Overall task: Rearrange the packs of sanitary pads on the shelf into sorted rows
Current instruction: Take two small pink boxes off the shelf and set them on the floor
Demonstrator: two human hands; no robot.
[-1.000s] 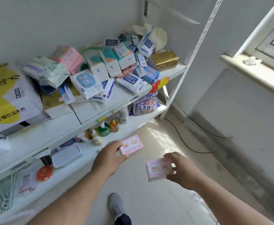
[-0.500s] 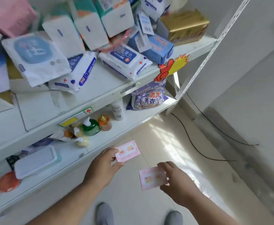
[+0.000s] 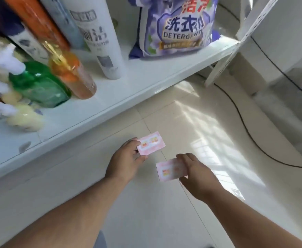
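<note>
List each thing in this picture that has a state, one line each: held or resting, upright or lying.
Left hand: pinches a pink pad pack.
Right hand: grips a second pink pad pack.
Detergent bag: upright on the white shelf.
White bottle: standing.
Orange bottle: standing.
Green pump bottle: standing.
Black cable: lying on the floor.

Bright daylight is coming in from about two o'clock, laying a barred glare patch on the tiled floor (image 3: pixel 216 140). The bottles (image 3: pixel 39 83) at nine to ten o'clock are smearing with motion blur. The shelf edge (image 3: pixel 110 111) and upright (image 3: pixel 236 43) are bowing under wide-angle distortion, and the shelf is casting soft shadow beneath.
</note>
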